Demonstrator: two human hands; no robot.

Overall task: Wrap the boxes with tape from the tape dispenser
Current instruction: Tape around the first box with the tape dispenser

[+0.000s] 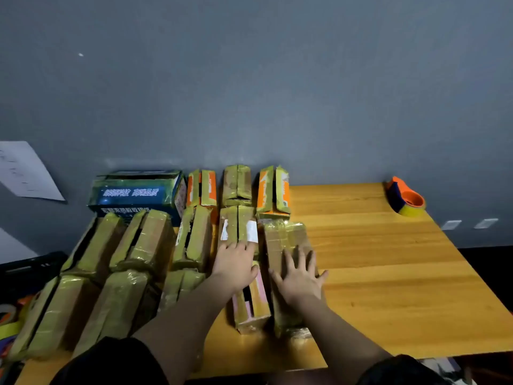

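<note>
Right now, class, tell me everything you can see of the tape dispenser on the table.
The tape dispenser sits alone at the far right corner of the wooden table, close to the grey wall. Its body looks like orange and dark blue plastic, and it carries a roll of yellowish tape at its near end. It rests on the tabletop. Neither hand touches it, and no box lies near it.

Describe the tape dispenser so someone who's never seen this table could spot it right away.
Start at the wooden table against the grey wall and look to its far right corner. The tape dispenser sits there alone, well away from the taped boxes crowded on the left. It is the only orange and dark blue curved thing, holding a roll of yellowish tape.
</note>
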